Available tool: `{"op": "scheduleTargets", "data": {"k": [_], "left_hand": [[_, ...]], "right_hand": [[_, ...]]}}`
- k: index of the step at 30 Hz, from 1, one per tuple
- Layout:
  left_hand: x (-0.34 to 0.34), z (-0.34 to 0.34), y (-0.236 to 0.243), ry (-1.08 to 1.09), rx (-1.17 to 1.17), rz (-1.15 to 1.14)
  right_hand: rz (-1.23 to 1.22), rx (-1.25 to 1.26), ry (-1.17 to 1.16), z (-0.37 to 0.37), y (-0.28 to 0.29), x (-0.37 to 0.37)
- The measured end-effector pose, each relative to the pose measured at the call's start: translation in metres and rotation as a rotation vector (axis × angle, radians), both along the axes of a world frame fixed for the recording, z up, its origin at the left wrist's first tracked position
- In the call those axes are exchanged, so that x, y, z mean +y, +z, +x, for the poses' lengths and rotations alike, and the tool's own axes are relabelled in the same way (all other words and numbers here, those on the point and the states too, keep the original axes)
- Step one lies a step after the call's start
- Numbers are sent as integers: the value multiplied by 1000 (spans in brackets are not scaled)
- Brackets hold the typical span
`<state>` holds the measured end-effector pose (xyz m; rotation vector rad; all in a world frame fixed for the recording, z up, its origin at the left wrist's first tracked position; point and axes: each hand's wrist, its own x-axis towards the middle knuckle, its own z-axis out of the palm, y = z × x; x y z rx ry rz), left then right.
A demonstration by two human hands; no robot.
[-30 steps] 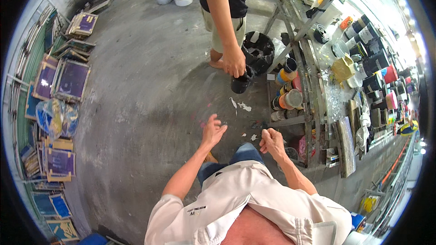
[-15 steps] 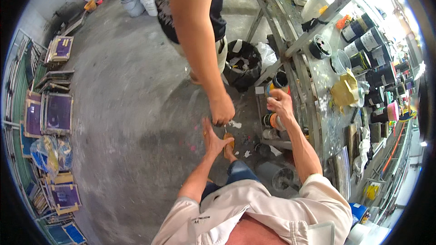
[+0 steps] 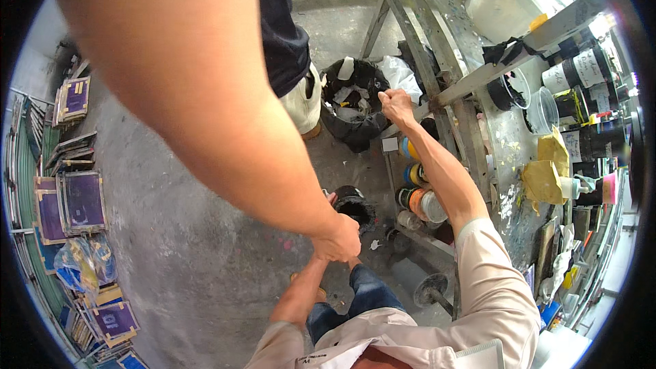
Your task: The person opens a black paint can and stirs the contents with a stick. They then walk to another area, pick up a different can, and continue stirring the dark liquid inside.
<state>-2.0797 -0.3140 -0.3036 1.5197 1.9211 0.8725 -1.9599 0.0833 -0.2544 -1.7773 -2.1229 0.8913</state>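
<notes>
Small black paint-stained pot sits beside my co-worker-clasped left hand; my right hand grips the paint-spattered bench rail.

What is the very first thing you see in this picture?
A big bare arm of another person sweeps across from the upper left, its hand meeting the wearer's left hand above the grey floor. Beside them stands a small black pot, and the right hand grips the paint-spattered bench frame.
</notes>
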Motion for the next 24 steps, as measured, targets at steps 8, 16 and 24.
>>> {"op": "scheduleTargets", "data": {"k": [8, 16, 24], "left_hand": [[-6, -1, 20, -239, 22, 63], [-32, -25, 63, 57, -242, -71], [-52, -46, 119, 42, -11, -98]], "right_hand": [[207, -48, 70, -42, -45, 61], [358, 9, 49, -24, -1, 34], [-309, 617, 535, 20, 144, -197]]}}
